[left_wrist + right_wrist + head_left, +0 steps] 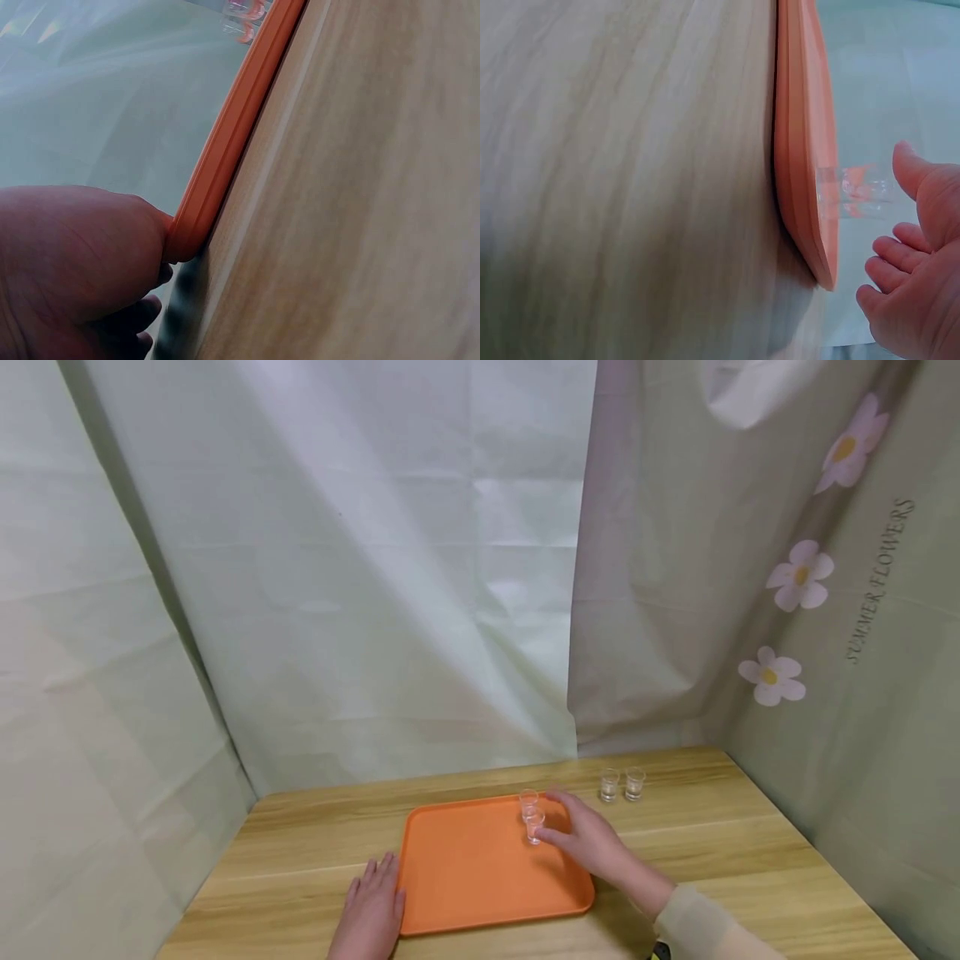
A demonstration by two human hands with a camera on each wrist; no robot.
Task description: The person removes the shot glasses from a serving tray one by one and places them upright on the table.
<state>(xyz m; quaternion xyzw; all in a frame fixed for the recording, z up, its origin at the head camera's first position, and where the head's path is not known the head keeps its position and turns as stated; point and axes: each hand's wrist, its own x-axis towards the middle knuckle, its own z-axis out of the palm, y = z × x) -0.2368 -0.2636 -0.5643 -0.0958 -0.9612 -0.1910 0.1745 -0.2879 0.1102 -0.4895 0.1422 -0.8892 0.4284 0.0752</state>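
Note:
An orange tray point(472, 872) lies on the wooden table. Two small clear shot glasses stand upright on it toward the far right, one glass point(528, 803) behind the other glass point(534, 832). My right hand point(594, 839) reaches in over the tray's right side, thumb and fingers spread beside them. In the right wrist view, a gap shows between the thumb and the glasses point(855, 193). Flat on the table at the tray's left edge rests my left hand point(372, 906), its thumb against the rim point(187, 225).
Two more shot glasses, one point(609, 787) left of the other point(634, 785), stand on the table point(720, 827) behind and right of the tray. Pale curtains point(375, 610) hang along the table's back and sides.

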